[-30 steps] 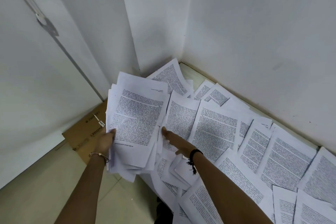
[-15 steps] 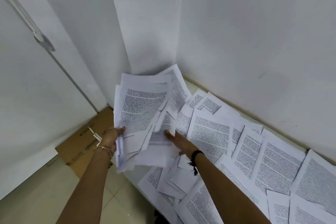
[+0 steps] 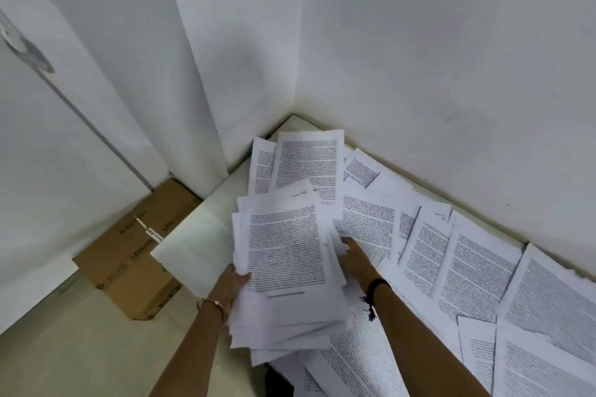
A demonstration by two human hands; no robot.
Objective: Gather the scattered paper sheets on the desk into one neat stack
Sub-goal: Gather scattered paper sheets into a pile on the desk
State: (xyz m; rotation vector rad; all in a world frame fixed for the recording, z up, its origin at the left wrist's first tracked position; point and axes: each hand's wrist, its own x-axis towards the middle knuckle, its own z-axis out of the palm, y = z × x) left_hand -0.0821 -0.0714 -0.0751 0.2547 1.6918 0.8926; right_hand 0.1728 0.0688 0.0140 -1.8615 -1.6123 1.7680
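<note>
Left hand [image 3: 230, 284] curled round the left edge of the bundle [image 3: 287, 267], gripping it. Right hand [image 3: 353, 256] set against the bundle's right edge, fingertips buried in paper; impossible to tell whether pinching or merely pressing flat. Bundle held over the near-left corner of the desk [image 3: 200, 235], ragged, corners fanned, lower leaves jutting toward the viewer. Loose sheets [image 3: 477, 267] spread over the desk to the right and rear, overlapping, reaching the wall [image 3: 451, 74]. Step in hand, as judged: drawing further sheets into the bundle, with most of the task yet to do. To do it well: keep the left grip firm near mid-edge so no leaf slides out below; slide the right hand flat under the nearest sheets rather than plucking singly; lay each batch on top, print up; then stand the bundle on edge and tap it on the bare patch of desk (long edge first, then short) before reaching for more. Risk noted: bundle overhanging the desk edge, with a box [image 3: 129, 255] on the floor beside it; dropped leaves likely to scatter there. Not verifiable: number of sheets, wording of the print (too small), right fingers, underside of the bundle, desk surface beneath the paper, spread of sheets beyond the right and lower frame edges. Dark shape under the desk edge at bottom centre unidentified.
</note>
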